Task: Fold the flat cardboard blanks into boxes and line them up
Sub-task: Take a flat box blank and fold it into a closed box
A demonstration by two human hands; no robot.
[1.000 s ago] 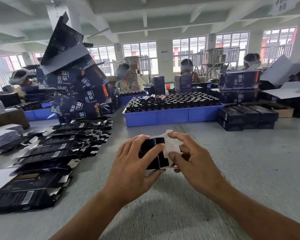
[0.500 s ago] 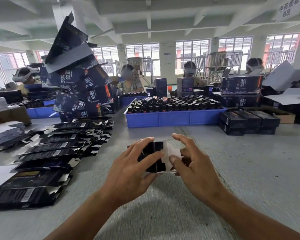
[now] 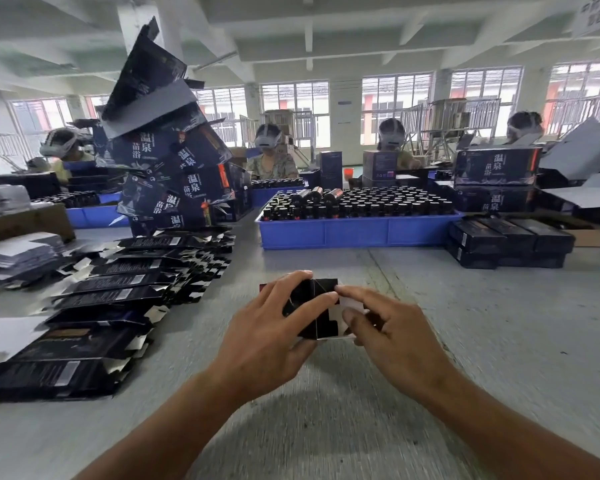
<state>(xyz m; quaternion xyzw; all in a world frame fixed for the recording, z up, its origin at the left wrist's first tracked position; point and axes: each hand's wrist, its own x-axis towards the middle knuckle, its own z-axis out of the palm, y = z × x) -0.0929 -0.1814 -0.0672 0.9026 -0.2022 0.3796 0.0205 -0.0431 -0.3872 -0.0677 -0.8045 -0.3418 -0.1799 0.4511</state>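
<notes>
A small black cardboard box [image 3: 321, 313] with a white inner flap stands end-on above the grey table [image 3: 465, 323], between both hands. My left hand [image 3: 267, 336] grips its left side, fingers curled over the top and thumb under the near edge. My right hand [image 3: 392, 332] pinches the white flap on the right end, forefinger on the top edge. Flat black blanks [image 3: 118, 292] lie fanned in overlapping rows at the left. Folded black boxes [image 3: 510, 242] are lined up at the far right.
A blue crate [image 3: 357, 232] full of dark bottles stands straight ahead. A leaning pile of large printed cartons [image 3: 167, 168] rises at the far left. Several seated people with headsets work behind the crates. White sheets [image 3: 18, 252] lie at the left edge.
The white flap has been pushed further in against the box end, so less white shows. Both hands stay on the box at about the same spot.
</notes>
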